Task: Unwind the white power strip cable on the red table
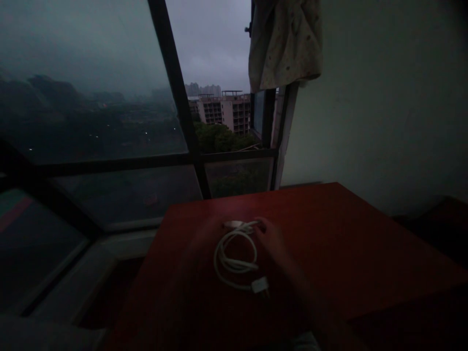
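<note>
A white cable (pixel 234 261) lies coiled in loose loops on a dark red table (pixel 347 243), with a white plug (pixel 260 285) at its near end. My right hand (pixel 273 240) reaches in from the lower right and rests beside the coil. Its fingertips close on the cable's far end (pixel 239 225). A faint, smeared shape (pixel 199 239) left of the coil may be my left hand; its fingers cannot be made out. The room is very dim.
A large dark-framed window (pixel 183 112) stands behind the table's far left edge, showing buildings and an overcast sky. A pale cloth (pixel 285 44) hangs at the window's upper right. A plain wall (pixel 383 107) lies behind the table on the right.
</note>
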### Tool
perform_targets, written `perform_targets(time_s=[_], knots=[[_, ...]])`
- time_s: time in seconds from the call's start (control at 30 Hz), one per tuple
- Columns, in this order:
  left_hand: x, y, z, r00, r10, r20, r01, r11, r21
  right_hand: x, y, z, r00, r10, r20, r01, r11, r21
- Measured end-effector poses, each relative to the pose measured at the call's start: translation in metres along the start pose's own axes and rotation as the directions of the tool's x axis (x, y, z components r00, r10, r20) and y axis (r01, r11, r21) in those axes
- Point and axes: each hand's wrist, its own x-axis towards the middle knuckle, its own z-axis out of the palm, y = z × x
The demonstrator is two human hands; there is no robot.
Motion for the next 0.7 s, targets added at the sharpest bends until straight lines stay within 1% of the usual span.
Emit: perform_targets(time_s=[0.1, 0.13, 0.17, 0.23, 0.33, 0.47, 0.53, 0.6, 0.67, 0.7], knots=[[0.000, -0.005, -0.003, 0.994, 0.046, -0.102, -0.037, 0.995, 0.089, -0.001, -0.005, -0.008, 1.000, -0.004, -0.022, 0.003, 0.998, -0.055], [0.000, -0.009, -0.005, 0.990, 0.048, -0.132, -0.033, 0.994, 0.108, -0.002, -0.007, -0.011, 0.999, -0.001, -0.035, -0.002, 0.996, -0.088], [0.000, -0.013, -0.007, 0.987, 0.028, -0.160, -0.010, 0.994, 0.113, -0.003, -0.008, -0.014, 0.999, 0.005, -0.049, -0.011, 0.992, -0.124], [-0.002, -0.023, -0.015, 0.972, -0.056, -0.226, 0.080, 0.992, 0.098, -0.005, -0.008, -0.021, 0.996, 0.029, -0.082, -0.045, 0.979, -0.197], [-0.009, -0.042, -0.030, 0.918, -0.191, -0.346, 0.229, 0.971, 0.072, -0.005, 0.001, -0.032, 0.997, 0.039, -0.068, -0.055, 0.966, -0.252], [-0.028, -0.065, -0.045, 0.817, -0.343, -0.463, 0.410, 0.911, 0.050, -0.002, 0.016, -0.040, 0.997, 0.035, -0.073, -0.057, 0.946, -0.319], [-0.038, -0.073, -0.048, 0.774, -0.387, -0.501, 0.470, 0.882, 0.046, 0.000, 0.019, -0.041, 0.998, 0.022, -0.057, -0.039, 0.950, -0.310], [-0.049, -0.077, -0.048, 0.743, -0.411, -0.528, 0.511, 0.858, 0.050, 0.001, 0.020, -0.042, 1.000, -0.001, -0.019, -0.004, 0.967, -0.254], [-0.059, -0.079, -0.047, 0.725, -0.422, -0.545, 0.539, 0.840, 0.067, -0.001, 0.018, -0.043, 1.000, -0.014, 0.008, 0.015, 0.982, -0.190], [-0.064, -0.078, -0.045, 0.722, -0.419, -0.551, 0.546, 0.834, 0.081, -0.003, 0.017, -0.043, 1.000, -0.015, 0.010, 0.016, 0.987, -0.161]])
